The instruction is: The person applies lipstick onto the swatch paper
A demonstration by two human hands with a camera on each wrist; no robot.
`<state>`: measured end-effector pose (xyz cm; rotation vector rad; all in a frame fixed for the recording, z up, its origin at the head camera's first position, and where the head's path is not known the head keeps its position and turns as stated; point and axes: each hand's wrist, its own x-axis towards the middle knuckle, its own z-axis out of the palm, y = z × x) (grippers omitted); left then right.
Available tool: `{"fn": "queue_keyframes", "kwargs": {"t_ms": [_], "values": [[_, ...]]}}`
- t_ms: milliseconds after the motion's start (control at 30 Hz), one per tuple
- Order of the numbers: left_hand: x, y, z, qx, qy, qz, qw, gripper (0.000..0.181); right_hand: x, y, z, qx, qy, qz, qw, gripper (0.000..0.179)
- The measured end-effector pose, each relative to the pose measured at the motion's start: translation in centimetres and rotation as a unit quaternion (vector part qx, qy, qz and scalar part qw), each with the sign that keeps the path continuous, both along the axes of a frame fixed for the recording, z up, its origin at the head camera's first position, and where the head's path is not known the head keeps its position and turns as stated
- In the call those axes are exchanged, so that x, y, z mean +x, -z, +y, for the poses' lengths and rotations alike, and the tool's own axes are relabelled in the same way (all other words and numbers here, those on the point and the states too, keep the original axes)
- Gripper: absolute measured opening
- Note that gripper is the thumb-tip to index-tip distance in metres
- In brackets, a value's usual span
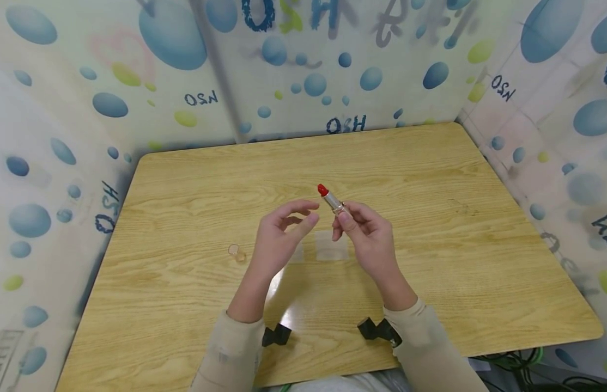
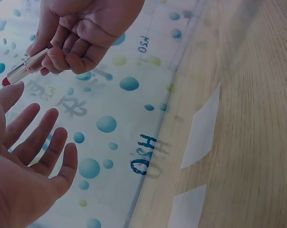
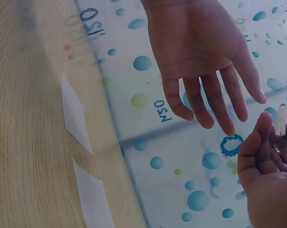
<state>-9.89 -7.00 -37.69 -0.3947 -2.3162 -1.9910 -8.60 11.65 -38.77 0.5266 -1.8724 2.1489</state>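
Beyond the near edge, by its right corner, tangled green and black cables [image 1: 521,359]; pale clothing [image 1: 343,383] shows at the middle of that edge. Just inside it, two beige sleeves [image 1: 232,348], smooth cloth, with angular black blocks [image 1: 380,330] at the cuffs, jutting inward and narrowing the gap between the forearms. Worktop [image 1: 431,179]: yellowish wood grain, rounded corners, glare streaks between the wrists. Two flat white rectangles [image 1: 332,246] lie near the middle; the left hand [image 1: 283,237] partly covers the left one from above. Paper or film, cannot tell. Left of that hand, toward the left edge, a small amber-tinted piece [image 1: 236,252], see-through looking. Left hand is slack, fingers parted and holding nothing, just beside the lipstick [image 1: 333,200]. Right hand [image 1: 369,239] pinches the lipstick by its base between thumb and fingers, above the middle of the worktop: silvery tube, bare red tip tilted toward the far left corner. Wood surface runs wide from the right hand to the right edge, and on to the far edge. Past that edge, pale wall covering [image 1: 313,84] with blue and green ovals and lettering, also bounding the left and right edges.
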Motion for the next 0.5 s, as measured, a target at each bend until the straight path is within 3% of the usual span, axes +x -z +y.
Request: {"fn": "queue_keyframes", "kwargs": {"t_ms": [300, 400, 500], "values": [[-0.08, 0.58, -0.09, -0.076, -0.001, 0.036, 0.9965, 0.029, 0.12, 0.16, 0.1, 0.004, -0.001, -0.006, 1.0, 0.017], [-0.29, 0.84, -0.37, -0.129, -0.002, 0.061, 0.9897, 0.029, 0.04, 0.2, 0.2, 0.009, -0.003, -0.009, 0.9999, 0.018], [-0.6, 1.02, -0.84, -0.197, -0.001, 0.085, 0.9767, 0.029, -0.2, 0.29, 0.46, 0.016, -0.005, -0.017, 0.9997, 0.018]]}}
